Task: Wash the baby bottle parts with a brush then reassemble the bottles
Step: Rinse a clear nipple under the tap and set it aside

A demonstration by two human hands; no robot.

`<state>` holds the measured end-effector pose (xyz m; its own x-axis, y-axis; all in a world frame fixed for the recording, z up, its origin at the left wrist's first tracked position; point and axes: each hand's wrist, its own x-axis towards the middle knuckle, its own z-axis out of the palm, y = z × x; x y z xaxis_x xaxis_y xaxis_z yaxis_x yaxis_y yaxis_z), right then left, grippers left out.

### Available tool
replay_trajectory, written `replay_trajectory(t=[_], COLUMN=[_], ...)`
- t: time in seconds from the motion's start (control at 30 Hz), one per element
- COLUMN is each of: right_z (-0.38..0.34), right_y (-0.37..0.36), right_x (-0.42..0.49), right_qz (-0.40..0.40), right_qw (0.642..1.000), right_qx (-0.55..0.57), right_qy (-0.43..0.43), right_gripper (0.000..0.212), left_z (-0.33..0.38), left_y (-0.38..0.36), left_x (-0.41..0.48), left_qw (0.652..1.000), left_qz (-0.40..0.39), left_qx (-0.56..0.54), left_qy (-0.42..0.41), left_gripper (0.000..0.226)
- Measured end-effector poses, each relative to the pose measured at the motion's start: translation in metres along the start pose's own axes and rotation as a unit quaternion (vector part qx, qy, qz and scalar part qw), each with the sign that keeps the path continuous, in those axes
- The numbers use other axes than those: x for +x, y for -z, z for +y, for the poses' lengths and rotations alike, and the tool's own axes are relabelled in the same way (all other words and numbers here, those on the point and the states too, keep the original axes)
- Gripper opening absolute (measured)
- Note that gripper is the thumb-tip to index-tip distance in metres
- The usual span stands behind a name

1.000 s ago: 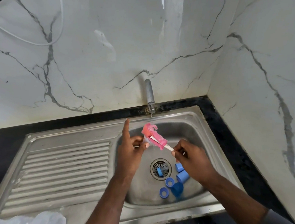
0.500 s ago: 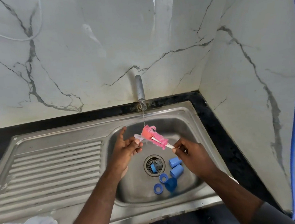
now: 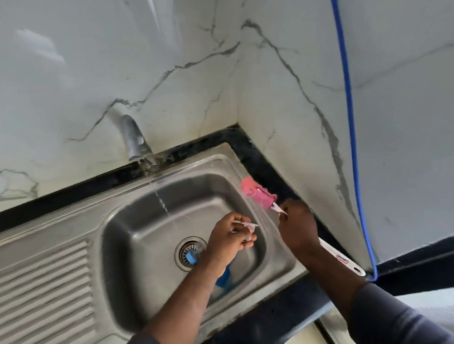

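Your left hand [image 3: 230, 239] pinches a clear bottle part [image 3: 247, 225] over the sink [image 3: 132, 225]; your right hand [image 3: 298, 227] grips the pink brush [image 3: 259, 193] above the sink's right rim. Blue parts [image 3: 223, 278] lie inside the sink.

Setting: a home kitchen, sink corner. Evidence: a stainless steel sink [image 3: 219, 163] with a ribbed draining board [image 3: 39, 281] pressed into the same sheet, set in a black stone counter [image 3: 260, 155]; a short metal tap [image 3: 134, 141] comes out of the back wall and runs a thin stream of water [image 3: 161, 201] into the basin, which has a round strainer drain [image 3: 182, 246]. Both walls [image 3: 76, 61] meeting at the corner are glossy white marble-look panels with grey veins, and blue plastic pieces [image 3: 223, 278] lie in the basin.
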<state>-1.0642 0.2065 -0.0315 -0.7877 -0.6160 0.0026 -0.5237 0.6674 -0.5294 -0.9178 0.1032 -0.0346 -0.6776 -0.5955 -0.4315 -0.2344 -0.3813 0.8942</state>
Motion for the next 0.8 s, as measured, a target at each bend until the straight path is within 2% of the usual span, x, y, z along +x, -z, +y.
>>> replay_trajectory(t=[0.13,0.27,0.37,0.47,0.5,0.57,0.67,0.7,0.8], right_z=[0.024,0.037,0.036,0.016,0.004,-0.032,-0.094,-0.11,-0.157], right_y=[0.004,-0.003,-0.003,-0.005,-0.011,-0.03,-0.059,-0.068,-0.097], right_x=[0.009,0.007,0.004,0.005,0.005,0.007,0.01,0.011,0.022], right_qz=[0.034,0.016,0.054,0.121,0.118,0.028,-0.203,-0.241,-0.27], right_qw=[0.998,0.999,0.997,0.989,0.987,0.985,0.961,0.949,0.933], right_qx=[-0.033,-0.037,-0.041,-0.05,-0.025,0.049,0.161,0.184,0.226], right_qy=[-0.051,-0.036,-0.031,0.062,0.104,0.163,0.099,0.08,0.068], right_gripper=[0.022,0.039,0.044,0.038,0.033,0.022,0.023,0.027,0.03], left_z=[-0.001,-0.004,-0.006,-0.011,-0.011,-0.011,-0.004,0.0,0.015], left_y=[-0.011,0.005,0.026,0.048,0.055,0.072,0.1,0.108,0.137], left_x=[0.003,0.002,0.0,-0.004,-0.006,-0.007,-0.005,-0.004,0.004], left_qw=[1.0,1.0,0.998,0.995,0.994,0.99,0.979,0.976,0.972], left_qz=[-0.021,0.014,0.053,0.098,0.111,0.137,0.189,0.203,0.224], left_qx=[0.01,0.02,0.014,0.004,-0.002,-0.033,-0.076,-0.076,-0.077], left_qy=[0.001,0.013,0.019,0.02,0.021,0.019,0.0,-0.007,-0.012], left_gripper=[0.008,0.006,0.006,0.008,0.009,0.014,0.022,0.02,0.015])
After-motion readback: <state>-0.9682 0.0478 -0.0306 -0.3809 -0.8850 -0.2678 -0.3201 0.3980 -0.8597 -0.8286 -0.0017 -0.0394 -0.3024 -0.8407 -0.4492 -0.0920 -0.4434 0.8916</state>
